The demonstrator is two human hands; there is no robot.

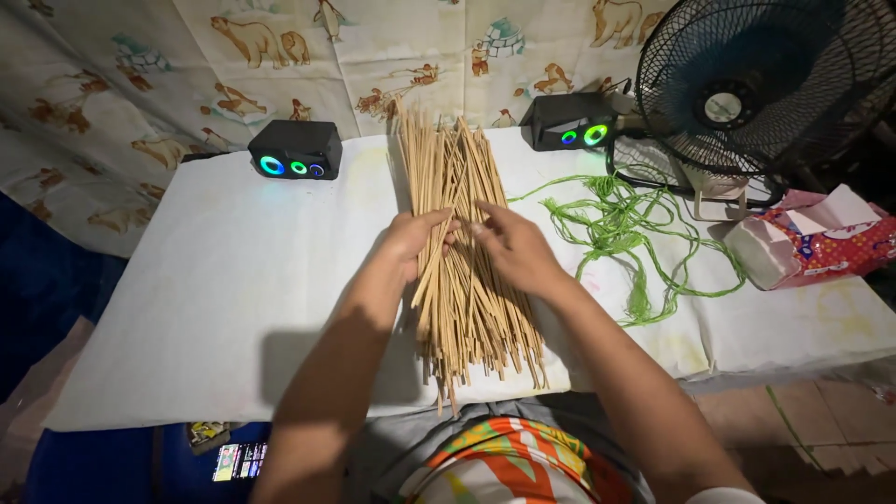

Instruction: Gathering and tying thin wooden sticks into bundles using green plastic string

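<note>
Here, both hands rest on a bundle of thin tan sticks (462,243) that lies along the middle of a white table (215,280), its near ends reaching over the front edge. The left hand (411,238) is closed around a few sticks and lifts them a little above the others. The right hand (513,245) lies flat and open on top of the bundle, fingers pointing to the left hand. To the right of the sticks lies a loose tangle of green string (621,224). Two black speakers with glowing rings stand at the back, one at the left (295,149) and one at the right (569,121). A black fan (765,84) stands at the right corner, near a red patterned package (812,243).
</note>
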